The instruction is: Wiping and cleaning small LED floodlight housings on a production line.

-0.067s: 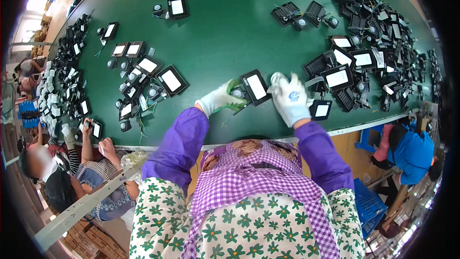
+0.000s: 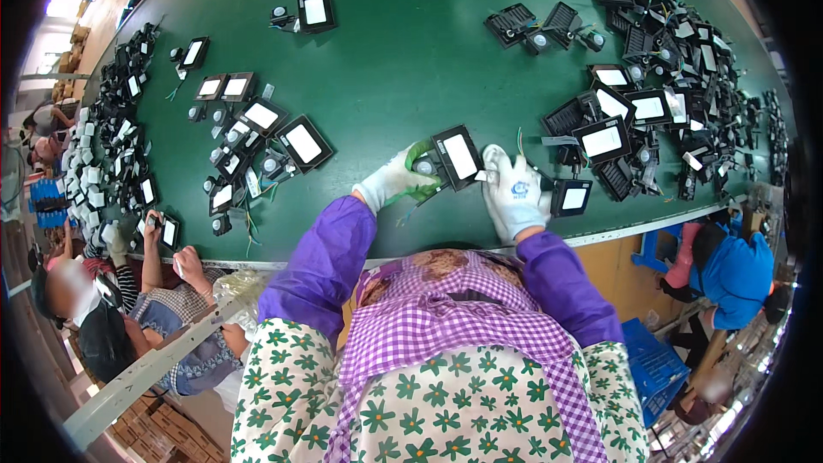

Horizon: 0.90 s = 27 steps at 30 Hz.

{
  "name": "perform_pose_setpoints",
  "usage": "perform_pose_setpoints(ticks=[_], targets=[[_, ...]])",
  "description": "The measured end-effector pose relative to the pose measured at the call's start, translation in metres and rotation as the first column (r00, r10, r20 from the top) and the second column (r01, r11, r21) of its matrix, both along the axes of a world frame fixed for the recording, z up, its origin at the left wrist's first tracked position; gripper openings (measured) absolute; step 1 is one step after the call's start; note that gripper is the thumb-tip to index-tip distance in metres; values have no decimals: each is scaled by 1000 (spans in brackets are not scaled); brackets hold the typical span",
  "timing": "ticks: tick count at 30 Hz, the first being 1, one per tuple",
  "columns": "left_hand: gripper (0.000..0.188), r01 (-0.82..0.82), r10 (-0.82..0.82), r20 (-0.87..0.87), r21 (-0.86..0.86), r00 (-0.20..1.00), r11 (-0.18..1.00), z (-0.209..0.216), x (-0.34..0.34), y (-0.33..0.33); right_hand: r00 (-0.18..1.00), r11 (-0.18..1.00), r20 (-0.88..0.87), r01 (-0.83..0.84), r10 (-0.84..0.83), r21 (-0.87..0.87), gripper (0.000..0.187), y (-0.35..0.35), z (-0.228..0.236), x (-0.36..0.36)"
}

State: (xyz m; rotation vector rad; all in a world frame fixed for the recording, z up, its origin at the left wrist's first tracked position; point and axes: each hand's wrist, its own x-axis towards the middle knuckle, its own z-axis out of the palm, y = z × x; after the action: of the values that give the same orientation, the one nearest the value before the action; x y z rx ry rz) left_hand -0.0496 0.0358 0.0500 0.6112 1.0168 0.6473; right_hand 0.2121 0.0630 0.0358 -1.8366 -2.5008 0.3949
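Note:
Upright in front of me, a black floodlight (image 2: 459,154) with a white panel and a round white motion sensor (image 2: 423,166) is gripped by my left hand (image 2: 396,177), in a white glove with green on its palm side. The fingers wrap round the sensor end. At the lamp's right edge, my gloved right hand (image 2: 516,190) pinches a small white tag (image 2: 482,177); the fingertips are partly hidden. Thin coloured wires (image 2: 519,141) stick up just beyond its fingers. Another floodlight (image 2: 571,197) lies right of that hand.
Several floodlights (image 2: 303,144) lie in a loose group at left on the green table (image 2: 403,51). A large heap (image 2: 649,107) stands at right. Farther left is a long pile (image 2: 129,133). A co-worker's hands (image 2: 193,267) hold a lamp at lower left; a person in blue (image 2: 735,279) is at right.
My right hand has shifted slightly down and left along the lamp's edge, turning a little. Wires beyond its fingers now show. My left hand and the floodlight stay nearly in place.

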Motion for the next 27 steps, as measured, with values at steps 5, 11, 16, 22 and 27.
perform_pose_setpoints(ticks=[5,11,16,22,27], targets=[[76,-145,137,-268,-12,954,989,6,28,-24,971,969,-77,217,-226,-115,27,9,-13,2],[71,-304,330,-278,134,902,943,-35,46,-47,982,997,-183,-57,45,-61,27,-19,27,-61],[78,-162,253,-323,284,912,945,-41,39,-40,968,947,-121,182,-220,-266,35,55,5,-78],[93,-196,194,51,47,980,979,-35,26,-25,988,989,-122,84,-99,-121,36,35,3,-74],[103,-249,258,-9,232,966,940,-59,33,-28,994,971,-94,32,-56,-238,37,14,19,-88]])
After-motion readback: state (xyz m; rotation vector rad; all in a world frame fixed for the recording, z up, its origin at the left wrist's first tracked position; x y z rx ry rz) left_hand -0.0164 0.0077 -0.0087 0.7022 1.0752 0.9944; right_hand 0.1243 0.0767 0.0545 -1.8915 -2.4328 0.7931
